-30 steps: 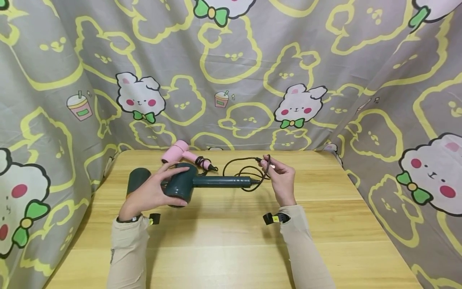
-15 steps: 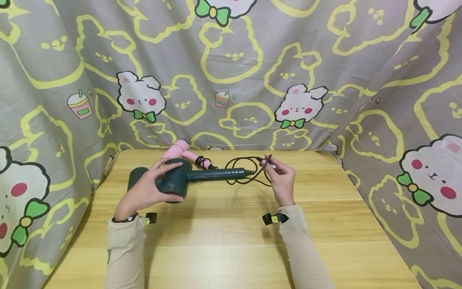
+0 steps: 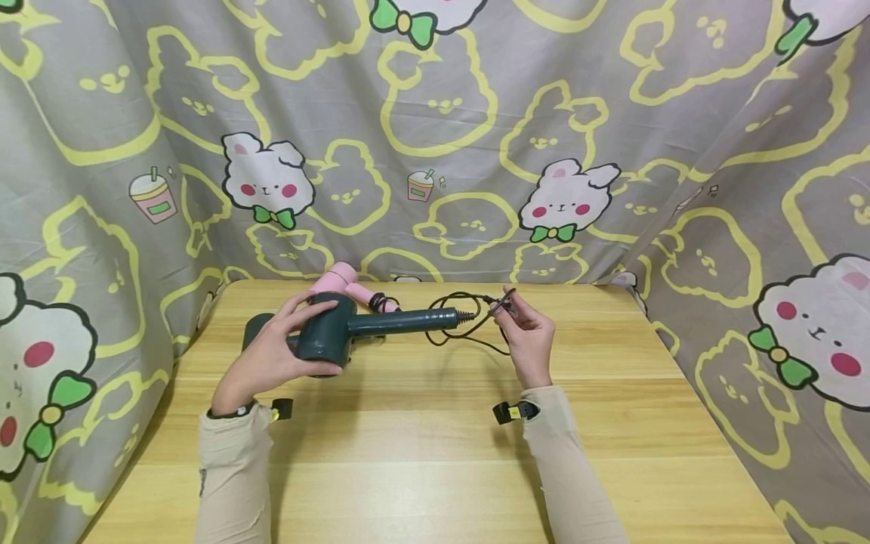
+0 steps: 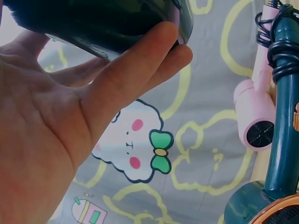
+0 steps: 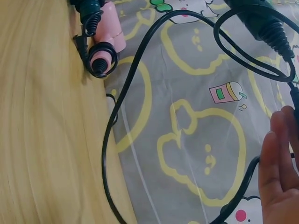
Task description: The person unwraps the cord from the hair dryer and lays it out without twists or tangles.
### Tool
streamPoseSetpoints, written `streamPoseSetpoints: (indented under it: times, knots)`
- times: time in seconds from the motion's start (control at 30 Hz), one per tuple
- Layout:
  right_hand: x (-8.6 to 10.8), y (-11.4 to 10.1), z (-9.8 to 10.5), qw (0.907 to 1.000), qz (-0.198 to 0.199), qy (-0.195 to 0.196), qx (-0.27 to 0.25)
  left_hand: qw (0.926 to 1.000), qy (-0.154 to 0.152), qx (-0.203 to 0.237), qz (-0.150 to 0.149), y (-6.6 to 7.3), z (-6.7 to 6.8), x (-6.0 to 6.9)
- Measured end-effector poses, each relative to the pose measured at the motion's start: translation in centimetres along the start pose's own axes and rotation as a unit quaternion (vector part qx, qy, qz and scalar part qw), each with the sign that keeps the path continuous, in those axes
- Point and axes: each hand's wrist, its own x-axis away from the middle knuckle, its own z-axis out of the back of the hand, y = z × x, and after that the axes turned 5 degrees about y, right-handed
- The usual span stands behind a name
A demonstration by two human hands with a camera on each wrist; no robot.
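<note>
My left hand (image 3: 261, 363) grips the wide head of a dark green hair dryer (image 3: 401, 323), thumb below and fingers over the top. The dryer is raised off the table, its handle pointing right and slightly upward. From the handle's end a thin black cord (image 3: 469, 338) hangs in loose loops. Near its end, my right hand (image 3: 530, 340) pinches the cord; the fingers partly hide the plug. In the left wrist view the held hair dryer (image 4: 103, 23) fills the top. In the right wrist view a large cord loop (image 5: 105, 154) crosses before my right hand (image 5: 280, 172).
A second dark green hair dryer (image 4: 285, 116), cord wound round its handle, lies on the table behind my left hand. Beside it lies a pink hair dryer (image 3: 340, 276), its cord also wrapped. A patterned curtain (image 3: 442, 113) encloses the wooden table (image 3: 408, 468).
My left hand has moved left and a little farther back with the hair dryer, whose handle now tilts upward. The cord loops have shifted. My right hand has hardly moved.
</note>
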Motion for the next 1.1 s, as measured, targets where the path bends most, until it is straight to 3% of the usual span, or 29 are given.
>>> streamPoseSetpoints:
  times: [0.5, 0.7, 0.87, 0.97, 1.1]
  knots:
    - [0.0, 1.0, 0.1, 0.9986, -0.019, -0.028, 0.041, 0.9996, 0.019, 0.022, -0.006, 0.0, 0.4, 0.0]
    - [-0.2, 1.5, 0.1, 0.9972, -0.005, -0.021, 0.071, 0.9982, 0.037, 0.047, 0.005, 0.0, 0.8, 0.4]
    - [-0.5, 1.3, 0.6, 0.9927, -0.016, -0.046, 0.11, 0.9971, 0.052, 0.054, 0.014, 0.2, 1.5, 0.7]
    - [-0.9, 0.9, 1.7, 0.9794, -0.034, -0.103, 0.17, 0.9967, 0.057, 0.056, 0.017, 0.1, 1.7, 0.8]
    - [-1.6, -0.5, 3.7, 0.9381, -0.07, -0.211, 0.266, 0.9963, 0.062, 0.057, 0.016, -0.2, 1.9, 1.0]
